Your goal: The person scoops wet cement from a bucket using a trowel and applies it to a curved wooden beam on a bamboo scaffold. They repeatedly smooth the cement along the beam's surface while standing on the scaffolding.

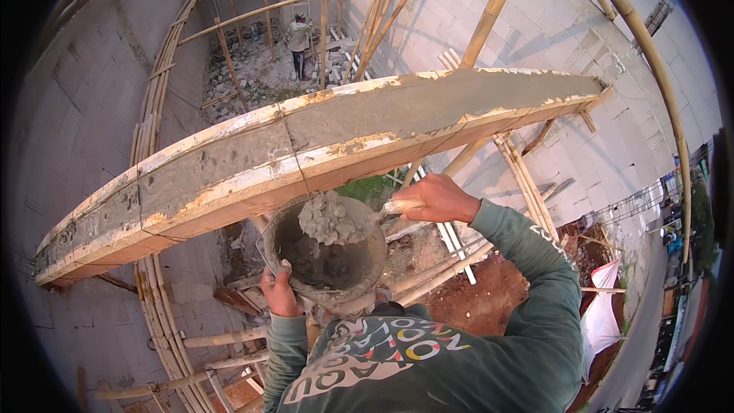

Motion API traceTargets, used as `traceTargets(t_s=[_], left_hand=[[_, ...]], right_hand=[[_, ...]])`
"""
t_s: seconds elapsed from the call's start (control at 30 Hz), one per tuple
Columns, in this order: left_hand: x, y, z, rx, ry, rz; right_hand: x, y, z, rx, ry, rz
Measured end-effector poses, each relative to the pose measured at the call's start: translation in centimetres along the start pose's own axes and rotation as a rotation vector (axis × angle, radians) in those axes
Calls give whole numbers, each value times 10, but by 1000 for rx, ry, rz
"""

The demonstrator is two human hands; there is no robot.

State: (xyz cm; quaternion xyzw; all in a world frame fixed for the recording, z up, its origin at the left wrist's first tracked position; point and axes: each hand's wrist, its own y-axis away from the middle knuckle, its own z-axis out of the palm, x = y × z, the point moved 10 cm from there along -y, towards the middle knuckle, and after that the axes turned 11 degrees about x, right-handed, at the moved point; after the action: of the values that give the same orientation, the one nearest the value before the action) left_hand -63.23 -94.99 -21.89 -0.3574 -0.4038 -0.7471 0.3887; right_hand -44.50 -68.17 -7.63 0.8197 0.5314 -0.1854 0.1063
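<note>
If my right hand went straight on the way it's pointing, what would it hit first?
Past the trowel it holds, your right hand would probably meet the right rim of the bucket first, though depth is unclear and it might pass above.

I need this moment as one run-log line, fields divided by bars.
left hand: grips bucket | right hand: holds trowel | load: mortar lump over bucket | beam form: mortar layer inside
</note>
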Motion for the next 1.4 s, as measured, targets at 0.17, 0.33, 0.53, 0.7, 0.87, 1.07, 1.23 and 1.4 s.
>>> traceTargets(t_s=[0.17,0.33,0.53,0.7,0.87,1.07,1.23,1.4], left_hand=[[-31,0,9,-22,32,-53],[-37,1,1,20,-61,15],[-30,5,-35,57,-92,96],[-35,-4,-78,130,-148,103],[-42,-16,-109,138,-117,77],[-36,-14,-151,185,-53,108],[-40,-17,-170,216,-120,123],[-41,-16,-182,228,-141,89]], right_hand=[[42,-9,-115,275,109,4],[89,-23,-169,561,592,62],[80,-7,-174,876,1073,-115],[116,-11,-175,709,572,337],[112,-37,-146,546,584,243],[163,-27,-172,439,650,559],[106,-77,-129,278,361,464],[29,-107,-92,376,364,218]])
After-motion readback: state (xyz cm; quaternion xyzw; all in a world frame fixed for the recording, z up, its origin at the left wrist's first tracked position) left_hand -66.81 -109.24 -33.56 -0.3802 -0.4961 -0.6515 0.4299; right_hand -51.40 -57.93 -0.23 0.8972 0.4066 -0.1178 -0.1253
